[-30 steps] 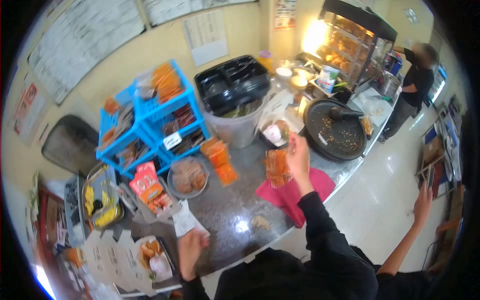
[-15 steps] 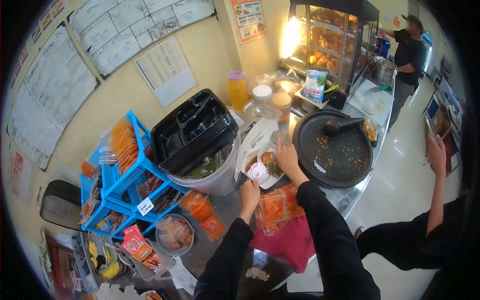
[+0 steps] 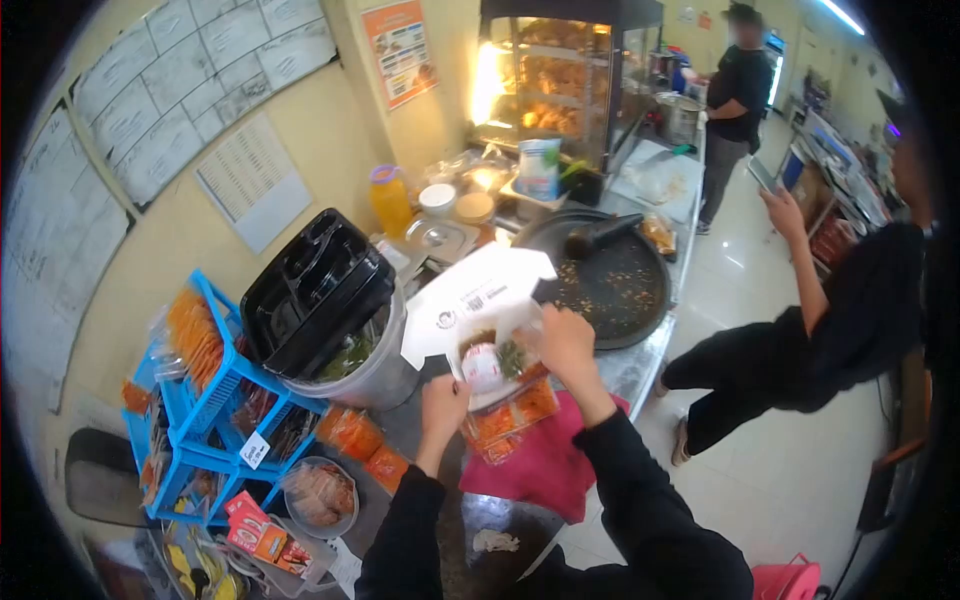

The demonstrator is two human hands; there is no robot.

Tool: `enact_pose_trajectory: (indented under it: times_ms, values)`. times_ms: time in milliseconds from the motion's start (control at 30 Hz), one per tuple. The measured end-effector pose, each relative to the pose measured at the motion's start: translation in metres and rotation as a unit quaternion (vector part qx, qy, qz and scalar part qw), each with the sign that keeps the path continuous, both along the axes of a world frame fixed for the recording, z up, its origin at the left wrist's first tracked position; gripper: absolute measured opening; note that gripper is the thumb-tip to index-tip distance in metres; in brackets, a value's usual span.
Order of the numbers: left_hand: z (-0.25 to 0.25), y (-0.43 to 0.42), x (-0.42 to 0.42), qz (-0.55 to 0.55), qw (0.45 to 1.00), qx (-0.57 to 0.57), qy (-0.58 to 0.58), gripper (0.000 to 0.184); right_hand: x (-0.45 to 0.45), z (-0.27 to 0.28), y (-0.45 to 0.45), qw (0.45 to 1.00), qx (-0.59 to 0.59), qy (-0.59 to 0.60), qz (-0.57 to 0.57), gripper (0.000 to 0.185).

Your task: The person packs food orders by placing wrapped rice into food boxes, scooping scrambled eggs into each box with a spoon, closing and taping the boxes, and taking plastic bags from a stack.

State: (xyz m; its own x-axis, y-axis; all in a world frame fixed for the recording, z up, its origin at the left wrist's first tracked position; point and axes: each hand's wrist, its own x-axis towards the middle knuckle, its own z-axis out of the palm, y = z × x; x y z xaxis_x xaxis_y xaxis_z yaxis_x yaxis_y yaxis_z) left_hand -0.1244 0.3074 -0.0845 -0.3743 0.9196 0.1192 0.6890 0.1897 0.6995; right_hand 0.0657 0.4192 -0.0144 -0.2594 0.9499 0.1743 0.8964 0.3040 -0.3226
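Hands, two, bare: left hand (image 3: 443, 405) curled, seemingly pinching the near left corner of a carton (image 3: 478, 308); right hand (image 3: 568, 350) pinching its right side. Carton: white printed card, standing open between the hands, just beyond orange packets (image 3: 512, 412); whether lifted or resting, cannot tell. Contents: rounded white bundle (image 3: 483, 370), red print; green leaves (image 3: 512, 360). Step in hand, as judged: steadying the open carton; next move calls for an even, level grip, the card seeming flexible. Nearer side: packets flat, glossy; pink cloth (image 3: 545, 455), soft, rumpled, on shiny grey worktop (image 3: 530, 518). Beyond: broad dark mortar (image 3: 625, 300), blunt pestle (image 3: 605, 236); translucent tub (image 3: 378, 372) under moulded black trays (image 3: 320, 295); blue lattice baskets (image 3: 222, 400).
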Motion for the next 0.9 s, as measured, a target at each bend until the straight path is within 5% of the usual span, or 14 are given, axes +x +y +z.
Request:
enact_pose_trajectory:
  times_ms: [233, 333, 533, 667, 800, 900]
  values:
    - [0.043, -0.099, 0.057, -0.043, 0.998, 0.053, -0.014, 0.020, 0.087, 0.014, -0.141, 0.990, 0.004, 0.122, -0.075, 0.043]
    - [0.058, -0.176, 0.070, -0.018, 0.996, 0.080, -0.024, 0.016, 0.102, 0.021, -0.199, 0.987, 0.067, 0.149, 0.009, 0.062]
    - [0.037, -0.378, 0.102, 0.155, 0.983, 0.010, -0.095, 0.013, 0.073, -0.010, -0.298, 0.949, 0.031, 0.224, 0.220, 0.053]
    - [0.019, -0.526, 0.132, 0.287, 0.932, -0.071, -0.208, 0.026, 0.046, -0.043, -0.391, 0.915, -0.064, 0.178, 0.357, 0.048]
    - [-0.024, -0.619, 0.148, 0.386, 0.887, -0.021, -0.253, 0.041, -0.011, -0.065, -0.449, 0.860, -0.067, 0.164, 0.478, 0.047]
    - [-0.028, -0.636, 0.142, 0.460, 0.777, 0.045, -0.428, 0.043, -0.065, -0.080, -0.482, 0.829, -0.048, 0.142, 0.539, 0.049]
